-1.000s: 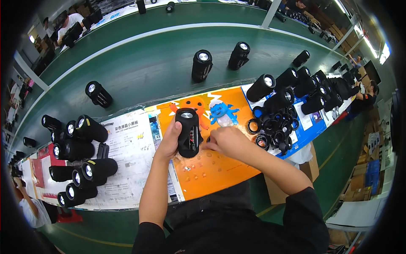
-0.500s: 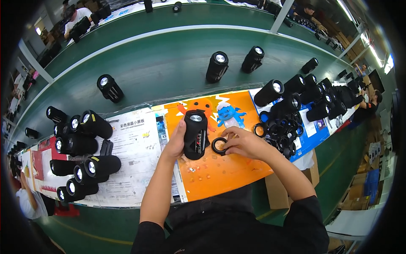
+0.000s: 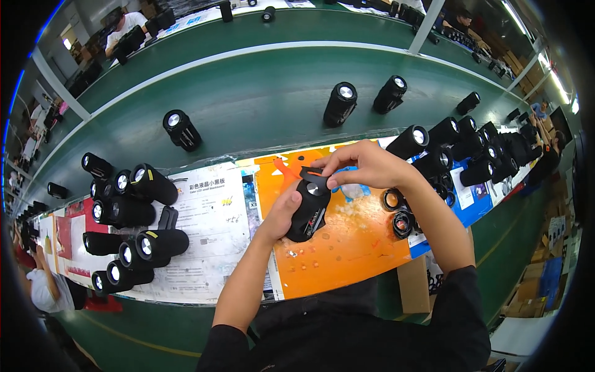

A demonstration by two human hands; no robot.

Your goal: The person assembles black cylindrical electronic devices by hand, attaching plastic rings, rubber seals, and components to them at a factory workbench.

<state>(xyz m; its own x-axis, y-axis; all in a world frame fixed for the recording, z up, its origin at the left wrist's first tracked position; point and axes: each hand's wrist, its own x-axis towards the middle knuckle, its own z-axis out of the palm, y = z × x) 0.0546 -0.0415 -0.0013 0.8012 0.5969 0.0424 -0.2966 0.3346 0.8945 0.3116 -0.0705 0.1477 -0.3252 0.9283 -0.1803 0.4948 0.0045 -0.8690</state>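
A black cylindrical speaker (image 3: 308,218) stands tilted over the orange sheet, with my left hand (image 3: 282,214) wrapped round its left side. Its top end shows a round silver disc. My right hand (image 3: 364,164) pinches a black ring (image 3: 313,175) between thumb and fingers, right at the speaker's top rim. The ring is tilted; whether it touches the rim all round cannot be seen. Several more black rings (image 3: 403,224) lie to the right, partly covered by my right forearm.
Several black speakers (image 3: 155,245) lie grouped on the white printed sheet (image 3: 207,229) at left. More speakers (image 3: 445,131) crowd the blue sheet at right. Others stand on the green conveyor belt (image 3: 260,105) beyond. A cardboard box (image 3: 413,286) sits below the table edge.
My right hand has lifted the ring off the orange sheet and brought it up and left to the speaker's top. The speaker leans more now, still in my left hand. The view has shifted slightly.
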